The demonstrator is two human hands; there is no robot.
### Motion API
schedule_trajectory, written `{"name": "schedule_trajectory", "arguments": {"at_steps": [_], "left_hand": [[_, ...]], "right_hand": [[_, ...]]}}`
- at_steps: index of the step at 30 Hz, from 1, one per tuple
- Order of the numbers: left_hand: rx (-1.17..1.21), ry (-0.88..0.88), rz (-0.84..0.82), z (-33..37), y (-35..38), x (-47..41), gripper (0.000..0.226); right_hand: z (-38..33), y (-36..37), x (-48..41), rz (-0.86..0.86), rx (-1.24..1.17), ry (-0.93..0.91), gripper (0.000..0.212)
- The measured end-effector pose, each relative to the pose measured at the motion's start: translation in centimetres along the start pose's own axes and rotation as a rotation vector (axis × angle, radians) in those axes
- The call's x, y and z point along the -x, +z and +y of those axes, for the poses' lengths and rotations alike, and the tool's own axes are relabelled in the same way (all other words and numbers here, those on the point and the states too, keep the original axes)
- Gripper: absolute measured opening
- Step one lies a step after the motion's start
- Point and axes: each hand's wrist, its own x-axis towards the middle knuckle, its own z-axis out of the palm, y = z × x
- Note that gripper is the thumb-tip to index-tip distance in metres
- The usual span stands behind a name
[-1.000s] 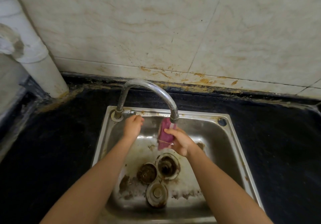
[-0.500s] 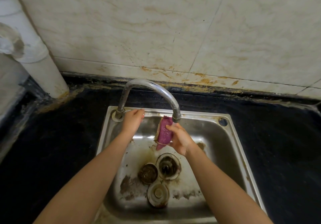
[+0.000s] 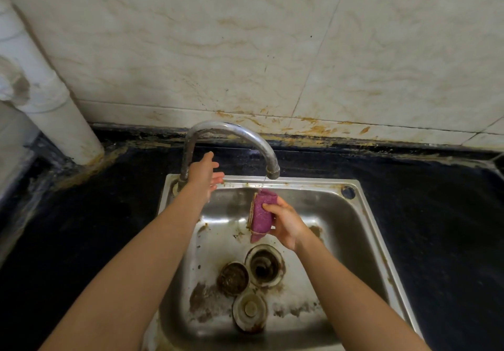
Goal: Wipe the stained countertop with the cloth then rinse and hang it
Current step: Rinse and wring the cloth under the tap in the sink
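Observation:
A folded pink cloth point(image 3: 261, 215) with a tan edge hangs upright over the steel sink point(image 3: 365, 230), just below the tap's spout point(image 3: 272, 172). My right hand point(image 3: 286, 225) grips the cloth from its right side, fingers curled round it. A thin thread of water runs from the spout to the cloth. My left hand point(image 3: 204, 175) is beside the base of the curved tap point(image 3: 188, 157), fingers straight and spread, holding nothing. The black countertop point(image 3: 81, 228) surrounds the sink.
A rusty drain point(image 3: 264, 266), a strainer basket point(image 3: 233, 278) and a plug point(image 3: 249, 308) lie on the stained sink floor. A white pipe point(image 3: 54, 110) stands at the back left corner. Stained wall tiles point(image 3: 272, 50) rise behind the counter.
My left hand has lifted off the sink's back rim and opened beside the tap's base. The cloth in my right hand has dropped slightly below the spout.

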Motion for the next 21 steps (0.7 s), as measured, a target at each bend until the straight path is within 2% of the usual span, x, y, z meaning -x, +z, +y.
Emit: {"name": "schedule_trajectory", "arguments": {"at_steps": [7, 15, 21], "left_hand": [[-0.030, 0.038, -0.020, -0.5, -0.4, 0.2, 0.037], [0.033, 0.103, -0.026, -0.7, -1.0, 0.9, 0.039], [-0.209, 0.189, -0.117, -2.8, -1.2, 3.7, 0.027]], "right_hand": [[0.2, 0.0, 0.3, 0.011, 0.031, -0.006, 0.025], [0.6, -0.5, 1.5, 0.015, 0.085, -0.002, 0.024], [0.5, -0.4, 3.3, 0.026, 0.136, -0.070, 0.026]]}}
